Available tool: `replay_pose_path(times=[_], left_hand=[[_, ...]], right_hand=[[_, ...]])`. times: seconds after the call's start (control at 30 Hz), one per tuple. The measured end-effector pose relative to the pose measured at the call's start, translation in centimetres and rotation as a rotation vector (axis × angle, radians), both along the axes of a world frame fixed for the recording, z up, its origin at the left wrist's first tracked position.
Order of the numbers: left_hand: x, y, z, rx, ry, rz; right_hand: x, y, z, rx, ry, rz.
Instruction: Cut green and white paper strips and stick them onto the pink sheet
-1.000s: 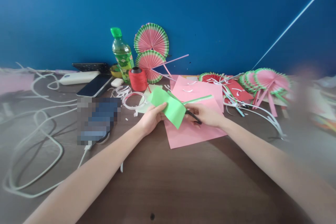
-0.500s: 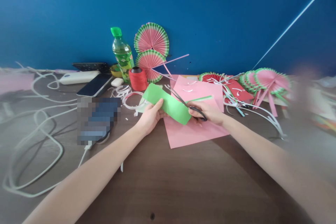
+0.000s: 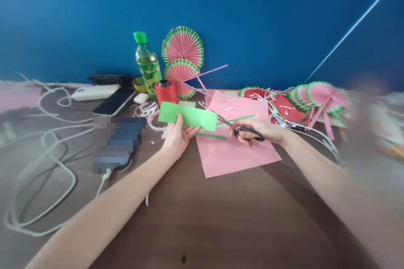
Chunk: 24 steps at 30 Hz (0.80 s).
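Between thumb and fingers, my left hand [image 3: 177,138] holds a rectangular piece of green paper [image 3: 198,117] above the table. My right hand [image 3: 249,131] is closed round the black handles of a pair of scissors [image 3: 227,123], whose blades point left at the paper's right end. Beneath the hands lie pink paper sheets [image 3: 233,157]. A narrow green paper strip [image 3: 214,136] rests on the pink sheet below the held paper, and another green strip [image 3: 243,119] lies farther back, partly behind the scissors.
Pleated watermelon-coloured paper fans [image 3: 182,48] lean on the blue wall, and more fans [image 3: 326,96] lie at right. A green-capped bottle [image 3: 147,65] and a red thread spool [image 3: 166,92] stand behind my left hand. Phones [image 3: 115,101] and white cables [image 3: 47,151] cover the left side.
The green paper has swung more level and moved left in my left hand. My right hand has drawn the scissors rightward, and a green strip now lies on the pink sheet.
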<state>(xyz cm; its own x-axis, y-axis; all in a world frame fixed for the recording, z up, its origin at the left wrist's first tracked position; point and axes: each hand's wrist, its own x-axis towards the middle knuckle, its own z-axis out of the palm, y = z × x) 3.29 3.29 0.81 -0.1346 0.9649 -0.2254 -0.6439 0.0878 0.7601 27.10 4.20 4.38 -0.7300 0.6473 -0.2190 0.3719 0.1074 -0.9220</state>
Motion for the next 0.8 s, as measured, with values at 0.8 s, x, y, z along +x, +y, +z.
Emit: replay_pose_path(times=[0.8], left_hand=[[0.05, -0.33, -0.23, 0.059, 0.051, -0.061]], right_hand=[[0.06, 0.54, -0.39, 0.040, -0.072, -0.056]])
